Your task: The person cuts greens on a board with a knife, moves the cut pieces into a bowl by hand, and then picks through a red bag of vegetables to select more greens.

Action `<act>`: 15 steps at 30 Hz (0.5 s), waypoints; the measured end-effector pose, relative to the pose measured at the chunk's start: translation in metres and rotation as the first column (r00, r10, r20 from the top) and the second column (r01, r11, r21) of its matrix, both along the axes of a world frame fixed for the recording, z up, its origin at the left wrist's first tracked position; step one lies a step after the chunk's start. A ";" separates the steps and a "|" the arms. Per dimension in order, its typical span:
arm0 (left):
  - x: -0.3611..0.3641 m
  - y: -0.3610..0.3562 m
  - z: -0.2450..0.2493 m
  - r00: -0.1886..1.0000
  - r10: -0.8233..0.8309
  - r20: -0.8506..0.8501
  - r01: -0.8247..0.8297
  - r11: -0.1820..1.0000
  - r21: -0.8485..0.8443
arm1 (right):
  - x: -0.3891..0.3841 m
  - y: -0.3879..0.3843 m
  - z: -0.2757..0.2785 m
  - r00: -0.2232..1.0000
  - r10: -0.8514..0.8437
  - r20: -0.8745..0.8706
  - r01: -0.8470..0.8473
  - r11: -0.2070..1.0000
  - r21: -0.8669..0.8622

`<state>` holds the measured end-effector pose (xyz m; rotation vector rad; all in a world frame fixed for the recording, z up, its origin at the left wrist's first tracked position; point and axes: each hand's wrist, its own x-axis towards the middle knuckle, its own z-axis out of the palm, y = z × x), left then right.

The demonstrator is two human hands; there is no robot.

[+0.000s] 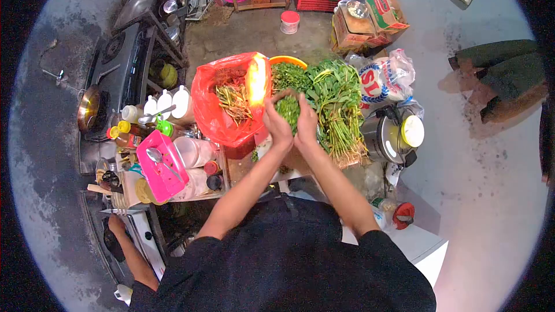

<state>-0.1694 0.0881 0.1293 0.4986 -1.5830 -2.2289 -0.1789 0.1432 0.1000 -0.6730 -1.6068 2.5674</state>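
Chopped greens [287,112] lie cupped between my two hands. My left hand [278,127] curves round their left side and my right hand [306,120] round their right side. Just beyond them, an orange-rimmed bowl [289,59] holds more cut greens. On the left stands an open red plastic bag [211,118] with stems and roots inside. A large bunch of leafy greens [338,89] lies to the right, its stems pointing toward me. A white board [295,164] shows partly below my hands.
A pink tray [162,164] with a spoon, bottles and jars stand on the left. A metal pot [381,138] and a white sack [390,78] are at the right. Another person's hand [117,225] is at the lower left, near a stove [136,237].
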 end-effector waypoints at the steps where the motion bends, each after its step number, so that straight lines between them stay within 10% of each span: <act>1: -0.018 0.001 0.004 0.998 -0.003 -0.066 0.003 1.000 -0.002 | -0.018 0.001 0.007 0.998 -0.011 -0.070 0.013 1.000 0.025; 8: -0.117 0.003 -0.040 0.971 0.157 -0.178 -0.206 0.933 -0.296 | -0.110 -0.004 -0.009 0.951 0.017 -0.309 0.124 0.895 0.428; 12: -0.108 -0.016 -0.052 0.989 -0.059 0.135 0.125 0.825 -0.551 | -0.112 -0.002 -0.029 0.899 0.146 -0.414 0.230 0.645 0.728; 15: -0.115 -0.021 -0.080 0.991 -0.064 -0.121 -0.025 0.789 -0.614 | -0.110 0.002 -0.042 0.889 0.272 -0.369 0.148 0.591 0.793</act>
